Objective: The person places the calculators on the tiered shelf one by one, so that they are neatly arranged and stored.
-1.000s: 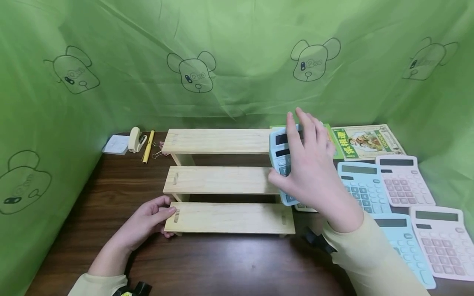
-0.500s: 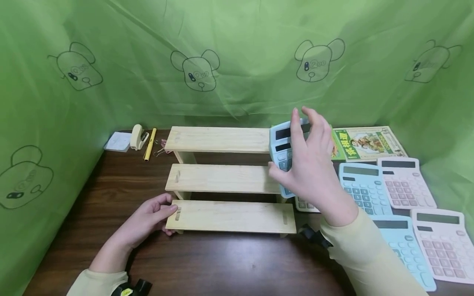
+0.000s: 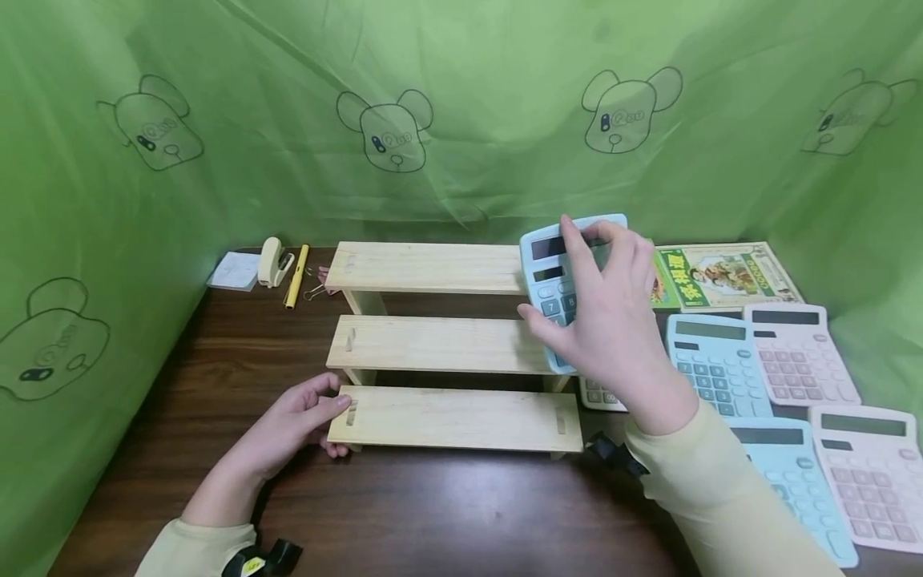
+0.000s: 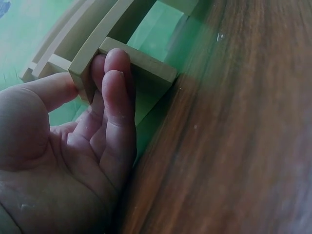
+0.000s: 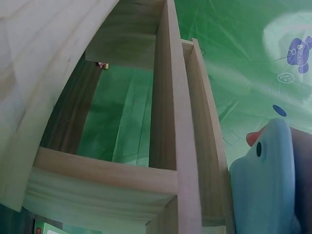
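Observation:
A three-tier wooden shelf (image 3: pixel 454 418) stands mid-table. At the left end of its lowest board is my left hand (image 3: pixel 294 418); the left wrist view shows the thumb on the board's top and curled fingers (image 4: pixel 117 95) beneath it. Over the right end of the upper tiers, my right hand (image 3: pixel 616 332) grips a light blue calculator (image 3: pixel 544 255) by its sides, tilted with its display and keys up. That hand hides much of the keypad. In the right wrist view, the calculator's rounded blue edge (image 5: pixel 263 178) appears beside the top tier.
Blue calculators (image 3: pixel 714 377) and pink calculators (image 3: pixel 804 353) lie at the right. Behind them is a picture book (image 3: pixel 728 276). Another calculator (image 3: pixel 602 394) peeks out beside the shelf. At back left are a stapler (image 3: pixel 272 263), yellow pen (image 3: pixel 297 276), paper pad (image 3: pixel 234 271) and binder clips (image 3: pixel 317 284).
My right hand has lifted the blue calculator slightly, and more of its top edge now shows. The left hand keeps its hold on the lowest board. The head view has shifted a little.

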`<state>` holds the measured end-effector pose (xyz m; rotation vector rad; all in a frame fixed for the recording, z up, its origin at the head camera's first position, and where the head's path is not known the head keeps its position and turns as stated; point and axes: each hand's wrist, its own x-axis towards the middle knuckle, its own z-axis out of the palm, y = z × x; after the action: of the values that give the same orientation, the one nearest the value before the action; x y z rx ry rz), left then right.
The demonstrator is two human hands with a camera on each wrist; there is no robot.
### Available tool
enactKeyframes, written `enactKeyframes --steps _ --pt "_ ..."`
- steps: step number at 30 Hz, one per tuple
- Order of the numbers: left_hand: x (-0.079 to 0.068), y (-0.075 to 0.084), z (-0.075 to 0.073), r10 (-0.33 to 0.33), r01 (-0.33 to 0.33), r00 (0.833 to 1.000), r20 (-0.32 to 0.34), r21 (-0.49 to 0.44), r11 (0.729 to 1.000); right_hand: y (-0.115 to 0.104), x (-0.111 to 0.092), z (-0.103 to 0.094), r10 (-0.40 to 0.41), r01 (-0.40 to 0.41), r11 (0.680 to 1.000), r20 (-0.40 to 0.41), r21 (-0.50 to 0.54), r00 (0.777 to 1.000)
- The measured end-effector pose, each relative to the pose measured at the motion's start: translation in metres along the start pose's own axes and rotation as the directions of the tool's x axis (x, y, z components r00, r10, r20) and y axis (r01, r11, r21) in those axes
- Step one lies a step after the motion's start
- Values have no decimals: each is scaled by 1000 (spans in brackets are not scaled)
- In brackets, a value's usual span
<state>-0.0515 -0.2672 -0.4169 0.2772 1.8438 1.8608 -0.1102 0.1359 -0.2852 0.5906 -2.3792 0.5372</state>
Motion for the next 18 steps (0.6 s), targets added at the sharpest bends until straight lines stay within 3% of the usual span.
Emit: enactKeyframes --steps 18 --pt "3 2 -1 -19 19 1000 1 6 1000 1 -2 -3 -48 48 999 33 9 998"
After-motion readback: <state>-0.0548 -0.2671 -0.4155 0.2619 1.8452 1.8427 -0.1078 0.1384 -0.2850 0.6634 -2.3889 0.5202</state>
